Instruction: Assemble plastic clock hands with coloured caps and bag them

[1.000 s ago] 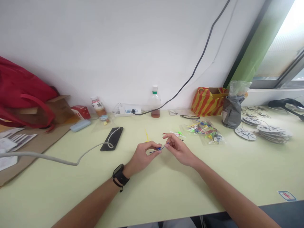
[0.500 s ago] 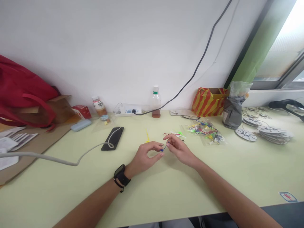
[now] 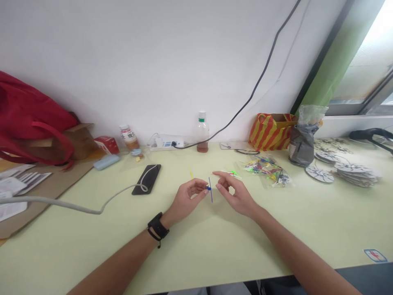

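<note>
My left hand (image 3: 187,199) pinches a thin blue cable tie (image 3: 210,189) by its head, and the strip stands nearly upright above the pale green table (image 3: 215,246). My right hand (image 3: 235,192) hovers just right of the tie with thumb and forefinger slightly apart, touching nothing that I can see. A yellow tie (image 3: 190,173) lies on the table behind my left hand. Red and green ties (image 3: 233,173) lie behind my right hand. A black watch sits on my left wrist.
A clear bag of coloured ties (image 3: 267,170) lies to the right, with a grey pouch (image 3: 301,141), a striped bag (image 3: 268,131) and white discs (image 3: 344,170). A black phone (image 3: 146,179) with a grey cable, two bottles (image 3: 202,133), a power strip (image 3: 166,143) and a red bag (image 3: 27,119) are on the left.
The blue tie has swung from lying across between both hands to standing upright in my left hand alone. My right hand has let go and drawn slightly right.
</note>
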Motion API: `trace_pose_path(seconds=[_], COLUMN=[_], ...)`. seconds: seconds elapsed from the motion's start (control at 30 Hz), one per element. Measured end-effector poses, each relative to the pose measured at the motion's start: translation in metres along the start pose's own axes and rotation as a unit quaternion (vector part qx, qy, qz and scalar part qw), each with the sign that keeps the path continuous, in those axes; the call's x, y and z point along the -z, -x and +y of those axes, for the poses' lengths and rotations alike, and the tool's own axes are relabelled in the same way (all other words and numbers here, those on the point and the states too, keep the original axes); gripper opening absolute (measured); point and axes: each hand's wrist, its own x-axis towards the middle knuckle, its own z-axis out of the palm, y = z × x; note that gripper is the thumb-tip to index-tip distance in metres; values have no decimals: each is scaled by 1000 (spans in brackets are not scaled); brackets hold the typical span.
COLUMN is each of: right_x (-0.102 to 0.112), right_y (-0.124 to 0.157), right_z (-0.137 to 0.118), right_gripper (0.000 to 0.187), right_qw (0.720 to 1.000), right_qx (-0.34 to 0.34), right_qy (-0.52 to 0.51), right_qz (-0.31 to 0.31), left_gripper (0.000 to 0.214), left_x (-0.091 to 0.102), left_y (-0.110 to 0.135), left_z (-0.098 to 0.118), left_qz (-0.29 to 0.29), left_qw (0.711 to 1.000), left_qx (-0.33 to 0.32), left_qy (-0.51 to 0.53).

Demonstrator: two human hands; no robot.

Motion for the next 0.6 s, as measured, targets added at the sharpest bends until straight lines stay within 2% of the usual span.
trace_pose_path(seconds=[0.07,0.13,0.23,0.33,0.4,0.6], right_x=[-2,-3,-3,-1,0,-3], right_y=[1,1,1,-1,-2,-4], right_z=[-2,-3,-4,-5,-5,-6], right_gripper=[57,61,37,67,72,40], right_qw=[1000,999,998,989,985,987], right_qx=[-12,-28,-55,-101,-119,-98], right_qy=[-19,-37,-37,-57,-72,-104], right_qz=[6,13,-18,-93,-107,-67], left_gripper=[27,28,28,30,29,27], left_x=[0,1,1,2,3,3], left_y=[-1,-1,-1,-1,-1,-1], left_z=[1,2,3,3,3,8], left_qz=[5,-1,-7,-3,1,-7], left_qw=[1000,1000,1000,999,1000,1000], left_qx=[1,0,-1,7,9,-13], left_qy=[11,20,29,31,29,-12])
